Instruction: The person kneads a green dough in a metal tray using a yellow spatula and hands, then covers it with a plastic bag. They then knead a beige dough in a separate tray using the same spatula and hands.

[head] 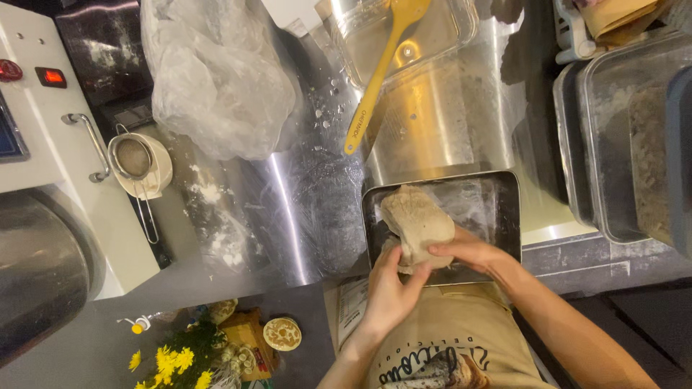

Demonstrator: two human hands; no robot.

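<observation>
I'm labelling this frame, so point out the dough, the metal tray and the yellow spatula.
dough (417,223): head view, middle of its top.
tray (497,209): head view, bare floor at its right.
spatula (378,75): head view, mid-handle.

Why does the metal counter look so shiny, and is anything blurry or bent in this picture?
Head view: overhead light glares off the steel counter; wide lens bows the white machine at the edges; the dough and both hands are sharp, the flowers slightly soft.
</observation>
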